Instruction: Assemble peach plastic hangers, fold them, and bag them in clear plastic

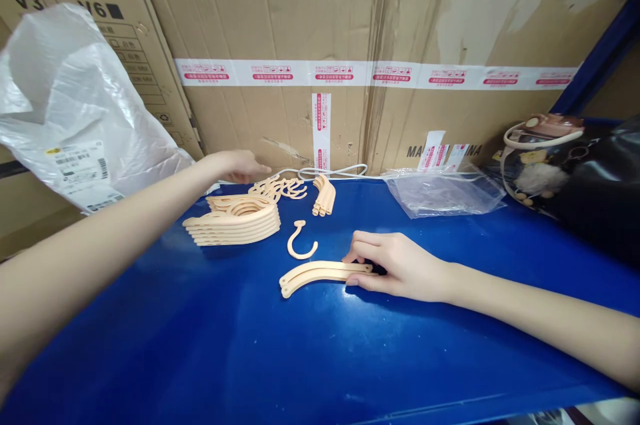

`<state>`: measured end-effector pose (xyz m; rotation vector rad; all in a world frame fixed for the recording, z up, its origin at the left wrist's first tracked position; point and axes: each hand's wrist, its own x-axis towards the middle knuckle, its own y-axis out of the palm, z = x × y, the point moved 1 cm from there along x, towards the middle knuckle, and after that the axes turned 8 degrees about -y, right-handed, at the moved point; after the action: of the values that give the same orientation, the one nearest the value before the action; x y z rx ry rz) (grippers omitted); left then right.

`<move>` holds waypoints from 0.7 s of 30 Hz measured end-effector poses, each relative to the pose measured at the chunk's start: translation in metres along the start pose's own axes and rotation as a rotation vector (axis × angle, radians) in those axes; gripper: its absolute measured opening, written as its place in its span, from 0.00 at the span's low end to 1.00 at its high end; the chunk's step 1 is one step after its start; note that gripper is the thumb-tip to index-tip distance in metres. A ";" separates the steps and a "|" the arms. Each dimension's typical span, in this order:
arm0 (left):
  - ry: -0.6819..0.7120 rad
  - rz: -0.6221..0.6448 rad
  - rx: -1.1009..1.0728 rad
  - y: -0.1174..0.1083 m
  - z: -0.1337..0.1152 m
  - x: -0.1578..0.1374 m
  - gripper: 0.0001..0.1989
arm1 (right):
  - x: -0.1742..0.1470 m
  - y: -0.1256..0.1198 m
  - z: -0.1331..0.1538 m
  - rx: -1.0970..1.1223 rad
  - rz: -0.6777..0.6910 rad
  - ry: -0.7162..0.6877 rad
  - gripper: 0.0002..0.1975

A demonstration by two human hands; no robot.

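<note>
My right hand is closed round the right ends of two curved beige hanger arms, lying side by side at the blue tabletop. Just behind them a single hanger hook rests on the table. Farther back, my left hand reaches to a heap of loose hooks, index finger stretched out and nothing visible in its grasp; its other fingers are partly hidden. In front of that heap is a stack of beige hanger arms. Several short curved beige pieces stand bunched to the right of the hooks.
Large cardboard boxes wall off the back of the blue table. A white plastic bag is at the left. A white cable and a clear bag lie along the rear, near a clear bottle with a strap and a black bag.
</note>
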<state>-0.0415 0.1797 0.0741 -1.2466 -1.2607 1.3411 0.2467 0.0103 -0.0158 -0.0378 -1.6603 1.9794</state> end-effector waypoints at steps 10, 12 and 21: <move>-0.171 0.292 -0.134 0.024 0.004 0.026 0.30 | -0.001 0.001 -0.002 0.003 0.014 0.008 0.15; -0.177 0.305 -0.157 0.023 0.006 0.026 0.27 | -0.001 0.001 -0.002 0.002 0.012 0.008 0.15; -0.204 0.365 -0.150 0.023 -0.007 0.014 0.16 | 0.000 0.000 -0.001 -0.006 0.017 0.006 0.15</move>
<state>-0.0352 0.1921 0.0504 -1.5298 -1.3365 1.6942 0.2472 0.0107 -0.0164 -0.0599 -1.6679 1.9845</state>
